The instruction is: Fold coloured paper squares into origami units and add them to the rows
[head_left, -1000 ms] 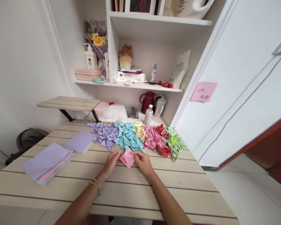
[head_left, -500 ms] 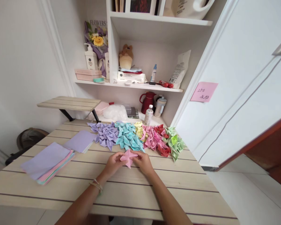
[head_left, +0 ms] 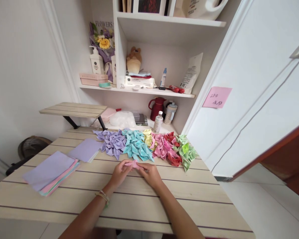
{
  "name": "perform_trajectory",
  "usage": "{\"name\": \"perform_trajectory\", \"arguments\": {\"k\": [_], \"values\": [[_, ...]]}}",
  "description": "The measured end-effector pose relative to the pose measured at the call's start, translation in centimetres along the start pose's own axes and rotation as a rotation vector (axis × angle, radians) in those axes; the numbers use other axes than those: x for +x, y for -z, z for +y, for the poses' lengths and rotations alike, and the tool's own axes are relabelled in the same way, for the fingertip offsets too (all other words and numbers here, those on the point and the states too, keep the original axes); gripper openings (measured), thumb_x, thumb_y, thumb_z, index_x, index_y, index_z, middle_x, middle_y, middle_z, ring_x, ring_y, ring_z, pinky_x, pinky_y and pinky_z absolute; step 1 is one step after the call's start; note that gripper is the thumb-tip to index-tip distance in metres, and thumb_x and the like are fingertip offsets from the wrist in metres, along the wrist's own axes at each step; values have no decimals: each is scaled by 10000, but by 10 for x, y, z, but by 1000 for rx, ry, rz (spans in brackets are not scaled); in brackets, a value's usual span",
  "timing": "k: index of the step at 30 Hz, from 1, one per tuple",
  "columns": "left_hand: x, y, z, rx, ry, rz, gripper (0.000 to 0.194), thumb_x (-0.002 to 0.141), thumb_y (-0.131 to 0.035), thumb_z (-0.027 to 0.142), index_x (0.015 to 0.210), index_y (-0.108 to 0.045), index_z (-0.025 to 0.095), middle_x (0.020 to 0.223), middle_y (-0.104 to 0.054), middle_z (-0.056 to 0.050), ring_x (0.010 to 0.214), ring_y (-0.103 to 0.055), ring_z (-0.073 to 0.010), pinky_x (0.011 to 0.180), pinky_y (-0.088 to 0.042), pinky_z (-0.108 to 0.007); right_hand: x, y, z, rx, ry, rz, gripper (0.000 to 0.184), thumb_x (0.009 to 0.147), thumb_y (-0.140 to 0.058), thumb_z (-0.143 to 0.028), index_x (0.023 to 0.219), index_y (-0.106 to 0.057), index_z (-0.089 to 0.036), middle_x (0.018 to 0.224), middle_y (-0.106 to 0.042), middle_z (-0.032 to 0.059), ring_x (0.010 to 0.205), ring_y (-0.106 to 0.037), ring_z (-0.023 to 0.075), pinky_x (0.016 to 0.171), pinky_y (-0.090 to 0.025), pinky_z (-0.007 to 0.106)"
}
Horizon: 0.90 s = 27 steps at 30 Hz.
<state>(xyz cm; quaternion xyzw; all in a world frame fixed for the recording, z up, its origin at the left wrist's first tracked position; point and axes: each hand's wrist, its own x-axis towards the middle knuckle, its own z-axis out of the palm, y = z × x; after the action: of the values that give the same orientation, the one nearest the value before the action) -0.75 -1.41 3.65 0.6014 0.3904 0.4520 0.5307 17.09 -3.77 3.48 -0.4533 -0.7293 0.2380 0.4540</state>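
Observation:
A folded pink paper piece sits pinched between my two hands, just above the wooden table. My left hand grips its left side with closed fingers. On its right side my right hand does the same. Right behind the hands lies a row of folded paper shapes: purple, teal, yellow, pink, red and green.
Flat paper sheets lie at the left: a pastel stack and a purple stack. Behind stand a small raised shelf, a red jug, a bottle and wall shelves. A door is at the right.
The pink paper has gone from a broad flat shape on the table to a narrower folded strip held between both hands. The hands have drawn closer together.

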Motion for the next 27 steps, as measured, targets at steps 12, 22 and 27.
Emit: {"name": "perform_trajectory", "arguments": {"k": [12, 22, 27], "values": [[-5, -7, 1, 230, -146, 66, 279, 718, -632, 286, 978, -593, 191, 923, -684, -70, 819, -650, -209, 725, -503, -300, -1, 0, -6, -183, -83, 3, 278, 880, -414, -283, 1039, -631, -212, 907, -702, 78, 764, -650, 214, 712, -454, 287], [-4, -4, 7, 314, -265, 96, 160, 732, -625, 326, 801, -669, 188, 782, -635, -52, 716, -593, -187, 659, -483, -270, -1, -16, -13, 255, -162, 65, 241, 866, -369, -254, 1055, -501, -184, 613, -601, -13, 524, -579, 153, 520, -445, 240], [-4, -4, 6, 123, -96, 60, 224, 729, -626, 364, 844, -692, 184, 750, -673, -40, 611, -588, -169, 589, -469, -253, 2, -17, -8, 507, -208, 96, 207, 832, -469, -372, 896, -547, -191, 728, -647, 28, 658, -621, 172, 625, -492, 280]]}}
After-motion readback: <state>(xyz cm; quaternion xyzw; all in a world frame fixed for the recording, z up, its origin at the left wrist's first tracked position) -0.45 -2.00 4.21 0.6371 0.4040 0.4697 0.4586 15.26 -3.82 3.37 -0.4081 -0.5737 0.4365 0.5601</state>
